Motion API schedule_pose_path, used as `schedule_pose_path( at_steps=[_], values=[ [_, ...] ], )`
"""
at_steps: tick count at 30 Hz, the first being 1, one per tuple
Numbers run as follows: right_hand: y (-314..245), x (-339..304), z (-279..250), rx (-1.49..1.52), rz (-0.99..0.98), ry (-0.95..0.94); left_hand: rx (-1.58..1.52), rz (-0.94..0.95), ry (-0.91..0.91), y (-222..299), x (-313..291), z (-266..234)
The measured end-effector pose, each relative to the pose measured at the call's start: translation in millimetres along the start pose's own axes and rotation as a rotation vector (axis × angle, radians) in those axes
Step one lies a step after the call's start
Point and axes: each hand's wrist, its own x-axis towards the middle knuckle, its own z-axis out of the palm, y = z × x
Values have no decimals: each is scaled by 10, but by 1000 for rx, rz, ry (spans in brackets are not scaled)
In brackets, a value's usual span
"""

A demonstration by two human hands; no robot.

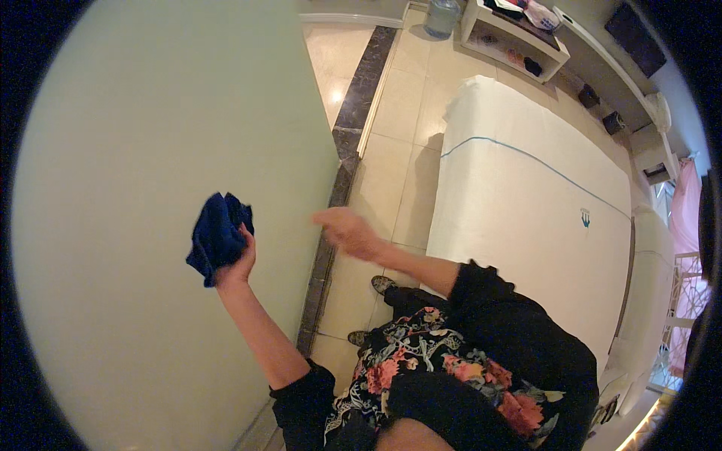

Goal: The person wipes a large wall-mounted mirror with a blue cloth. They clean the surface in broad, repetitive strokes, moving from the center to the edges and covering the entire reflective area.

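The left hand (239, 264) is clenched around a bunched dark blue cloth (218, 237) pressed against the pale green wall (150, 150) — wiping seems under way — while the right hand (346, 231), blurred, hangs loosely open and empty over the floor (398, 113), so the next stroke calls for steady pressure.

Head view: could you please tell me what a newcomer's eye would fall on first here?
First the dark blue cloth, bunched in the left hand against the pale green wall at picture left. Next the right hand, blurred and empty, out over the beige tiled floor. To the right stands a large white covered block with a thin blue line.
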Motion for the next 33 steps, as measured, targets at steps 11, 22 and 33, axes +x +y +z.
schedule_pose_path(
  at_steps=[11,22,33],
  values=[
    [-277,-393,-326,346,338,-126,1864,895,-287,-975,-550,749],
    [-1089,45,908,297,141,-479,1327,956,-393,-635,-817,-388],
    [-1239,422,257,629,439,-104,1213,973,-543,-460,-643,-232]
  ],
)
